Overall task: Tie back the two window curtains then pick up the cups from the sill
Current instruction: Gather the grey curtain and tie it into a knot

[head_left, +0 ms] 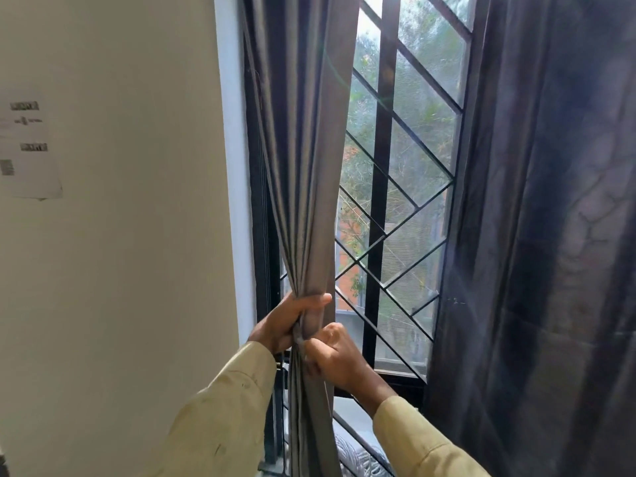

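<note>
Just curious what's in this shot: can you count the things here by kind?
Curtains: 2, the grey curtain and the dark curtain
Hands: 2, the left hand and the right hand, both gripping the grey curtain
Paper sheet on the wall: 1
Window: 1
Total: 6

Sheeny grey cloth curtain (303,166) (smooth folds), dark metal grille (382,166).

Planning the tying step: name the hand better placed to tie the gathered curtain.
Right, probably. The left hand grips the gathered curtain; the right hand pinches just below, freer to work.
</note>
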